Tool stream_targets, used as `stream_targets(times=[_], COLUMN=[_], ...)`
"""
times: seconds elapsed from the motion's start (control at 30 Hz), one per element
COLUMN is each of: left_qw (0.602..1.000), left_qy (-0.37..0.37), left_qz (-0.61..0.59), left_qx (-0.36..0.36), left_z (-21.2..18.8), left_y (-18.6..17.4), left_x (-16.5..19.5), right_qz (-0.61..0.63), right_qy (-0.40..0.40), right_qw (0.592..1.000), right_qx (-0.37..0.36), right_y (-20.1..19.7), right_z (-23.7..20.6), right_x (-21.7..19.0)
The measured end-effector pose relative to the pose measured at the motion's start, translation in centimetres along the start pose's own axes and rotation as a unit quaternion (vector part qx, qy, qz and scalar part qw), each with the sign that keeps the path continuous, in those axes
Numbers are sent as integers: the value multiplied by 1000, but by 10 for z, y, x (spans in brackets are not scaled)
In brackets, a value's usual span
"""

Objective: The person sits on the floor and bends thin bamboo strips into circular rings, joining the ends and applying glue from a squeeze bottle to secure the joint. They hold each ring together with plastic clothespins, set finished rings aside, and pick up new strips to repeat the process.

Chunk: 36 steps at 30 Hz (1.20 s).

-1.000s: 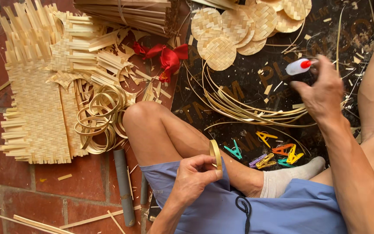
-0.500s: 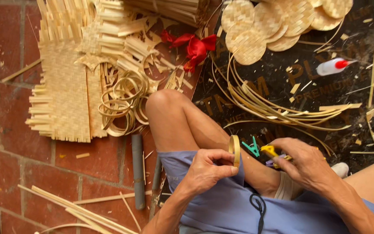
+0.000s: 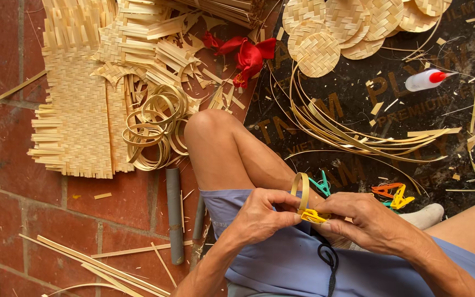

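Hands are meeting over our lap: our left hand (image 3: 262, 217) is pinching a small bamboo ring (image 3: 302, 191) upright between thumb and fingers, and our right hand (image 3: 366, 220) is closing its grip on a yellow clip (image 3: 313, 216) pressed against the ring's lower edge. Both grips are clenched, neither released. We judge that we are clamping the ring's overlapped ends so the joint holds; the move in hand calls for keeping the ring steady while the clip seats squarely across the overlap.

Just beyond the grip, a teal clip (image 3: 321, 185) is peeking from behind the ring, and to the right of the grip orange and yellow clips (image 3: 392, 193) are lying on the dark mat (image 3: 358, 104), which is carrying large pale printed lettering. Left of the grip, past our knee, a grey tube (image 3: 174, 214) is lying on the brick floor (image 3: 6, 220), with finished bamboo rings (image 3: 152, 129) heaped beyond it beside a woven bamboo sheet (image 3: 78, 121).

Farther out, loose bamboo strips (image 3: 353, 135) are curving across the mat. Up and to the right of the grip, a small white glue bottle with a red cap (image 3: 427, 80) is lying on its side; we cannot make out a label on it. At the far edge, a red ribbon (image 3: 246, 55) and round woven discs (image 3: 317, 52) are lying well apart from our hands.
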<state>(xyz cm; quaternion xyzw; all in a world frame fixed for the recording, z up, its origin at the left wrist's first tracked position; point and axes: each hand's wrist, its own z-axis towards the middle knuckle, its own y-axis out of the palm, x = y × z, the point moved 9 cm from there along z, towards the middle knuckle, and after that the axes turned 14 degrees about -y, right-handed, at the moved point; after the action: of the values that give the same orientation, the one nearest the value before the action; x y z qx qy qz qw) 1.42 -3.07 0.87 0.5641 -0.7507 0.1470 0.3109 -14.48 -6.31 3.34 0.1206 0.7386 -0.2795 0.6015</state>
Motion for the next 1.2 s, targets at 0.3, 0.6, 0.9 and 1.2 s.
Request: stream_targets(times=[0.3,0.6,0.9,1.2], left_qw=[996,963,985,978], left_qy=[48,112,5,103], left_qz=[74,241,139,168], left_qx=[-14,-45,-98,-76], left_z=[-10,-17,0,7], left_y=[-1,6,-1,-13], left_x=[28,55,48,58], right_qz=[-166,-351,154,44], right_qy=[4,134,35,-30], right_qw=[970,918,967,998], right_qx=[177,122,202,27], right_y=[-35,-17,-45,-16], right_z=[-14,-1,27,82], right_x=[42,71,8,-20])
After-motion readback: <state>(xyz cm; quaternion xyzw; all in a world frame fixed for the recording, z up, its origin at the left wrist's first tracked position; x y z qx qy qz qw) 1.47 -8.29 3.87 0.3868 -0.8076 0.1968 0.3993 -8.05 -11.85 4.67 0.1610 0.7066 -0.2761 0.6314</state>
